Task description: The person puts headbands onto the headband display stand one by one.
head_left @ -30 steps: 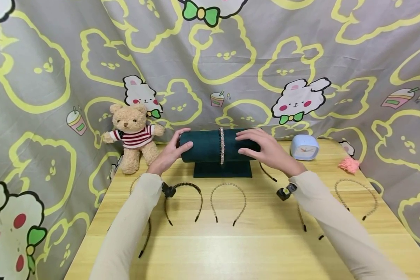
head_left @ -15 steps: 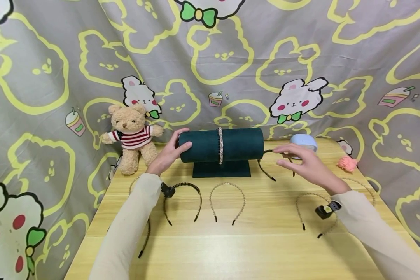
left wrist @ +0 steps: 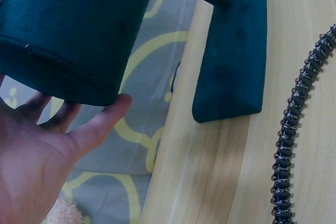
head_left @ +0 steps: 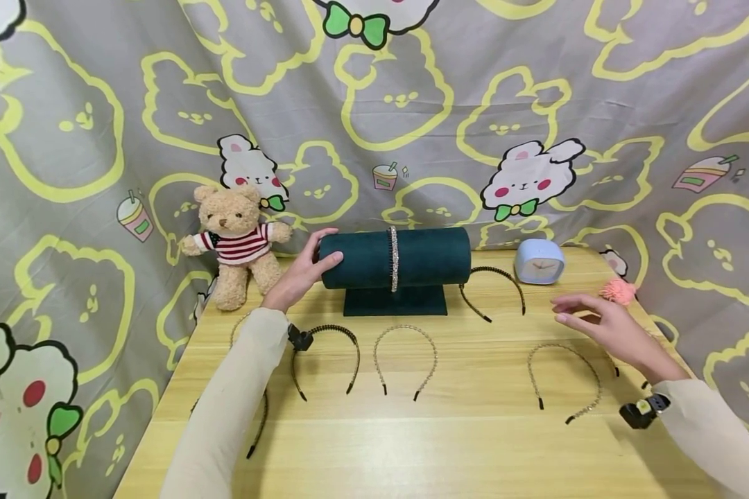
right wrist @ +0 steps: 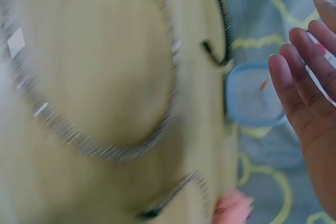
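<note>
A dark green velvet roll stand (head_left: 362, 262) bears one sparkling headband (head_left: 394, 260) round its middle. My left hand (head_left: 299, 277) grips the roll's left end; in the left wrist view the thumb and fingers of the hand (left wrist: 52, 145) lie round the end rim of the roll (left wrist: 79, 30). My right hand (head_left: 605, 326) hovers above the table's right side, holding nothing, behind a beaded headband (head_left: 552, 345). The right wrist view shows the hand (right wrist: 315, 108) with extended fingers, a blurred headband (right wrist: 126, 153) lying off to one side.
A black headband (head_left: 496, 269) lies right of the stand, near a blue clock (head_left: 539, 262) and a pink tassel (head_left: 618, 292). In front lie a pearly headband (head_left: 406, 327) and a dark one (head_left: 333, 328), with others partly under the arms. A teddy bear (head_left: 237, 242) leans at the back left.
My right hand has left the roll's right end and moved right and toward the front, uncovering the black headband and the clock. My left hand has stayed on the roll.
</note>
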The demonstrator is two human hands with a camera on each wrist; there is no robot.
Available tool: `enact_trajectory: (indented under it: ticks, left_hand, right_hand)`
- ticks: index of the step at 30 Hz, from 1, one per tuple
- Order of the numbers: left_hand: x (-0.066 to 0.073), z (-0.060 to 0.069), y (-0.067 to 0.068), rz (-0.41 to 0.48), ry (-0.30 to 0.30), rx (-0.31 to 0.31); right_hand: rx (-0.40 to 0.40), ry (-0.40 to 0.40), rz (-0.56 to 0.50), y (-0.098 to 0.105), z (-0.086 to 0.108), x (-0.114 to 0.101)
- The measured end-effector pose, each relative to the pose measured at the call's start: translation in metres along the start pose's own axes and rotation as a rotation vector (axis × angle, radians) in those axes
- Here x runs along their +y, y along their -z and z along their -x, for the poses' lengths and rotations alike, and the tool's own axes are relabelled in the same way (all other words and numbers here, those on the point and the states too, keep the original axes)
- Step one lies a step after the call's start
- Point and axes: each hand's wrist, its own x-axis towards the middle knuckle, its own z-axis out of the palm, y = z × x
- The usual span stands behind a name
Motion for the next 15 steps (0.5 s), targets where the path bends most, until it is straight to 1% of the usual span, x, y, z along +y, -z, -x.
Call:
enact_trajectory:
  ticks: [2, 6, 9, 15]
  left_hand:
    - [0.001, 0.0, 0.0, 0.001, 0.001, -0.001]
    - [0.002, 0.0, 0.0, 0.009, 0.002, 0.001]
    - [0.001, 0.0, -0.001, 0.005, 0.0, 0.003]
    - [0.001, 0.001, -0.001, 0.008, -0.001, 0.001]
  right_hand:
    - [-0.002, -0.021, 0.027, 0.0, 0.008, 0.011]
    - [-0.009, -0.013, 0.075, -0.002, 0.018, 0.028]
    - [-0.031, 0.001, 0.1, -0.003, 0.023, 0.037]
    - [-0.099, -0.027, 0.123, -0.007, 0.03, 0.048]
